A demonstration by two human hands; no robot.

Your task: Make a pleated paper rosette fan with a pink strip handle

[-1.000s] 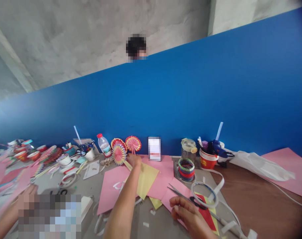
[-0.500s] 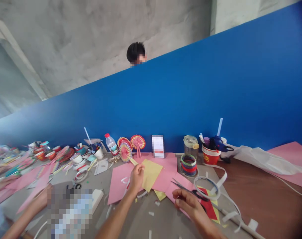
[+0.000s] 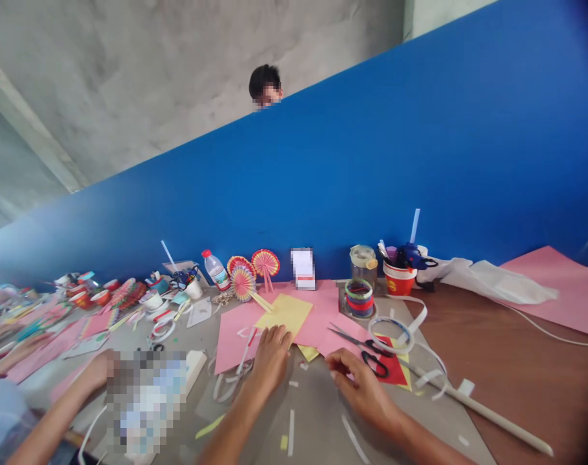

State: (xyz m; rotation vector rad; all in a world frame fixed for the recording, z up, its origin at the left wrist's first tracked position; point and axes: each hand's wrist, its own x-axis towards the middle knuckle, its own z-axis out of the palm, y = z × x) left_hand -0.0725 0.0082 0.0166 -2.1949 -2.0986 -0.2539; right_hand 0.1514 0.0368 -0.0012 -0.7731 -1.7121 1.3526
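My left hand [image 3: 273, 357] lies palm down with its fingers stretched out, touching the lower edge of a yellow paper sheet [image 3: 294, 316]. Under that sheet are pink sheets [image 3: 325, 294]. My right hand [image 3: 359, 387] hovers over the grey tabletop, its fingers loosely curled and nothing visible in them. Just beyond it, black-handled scissors [image 3: 375, 361] lie with slightly parted blades, partly on red paper [image 3: 395, 373]. A roll of white tape [image 3: 391, 334] rests beside the scissors. Pleated paper fans [image 3: 244, 282] stand behind the yellow sheet.
A blue partition [image 3: 294, 187] runs along the back; a person's head [image 3: 265, 84] shows above it. A co-worker's hand [image 3: 102, 371] is at the left. A water bottle [image 3: 217, 271], phone [image 3: 303, 268], jar [image 3: 363, 265] and red tool cup [image 3: 399, 279] line the back. A pale stick [image 3: 497, 412] lies at right.
My left hand has gone from raised, bent fingers to lying flat at the yellow sheet's lower edge. The sheet sits more crosswise. My right hand has moved slightly left of the scissors.
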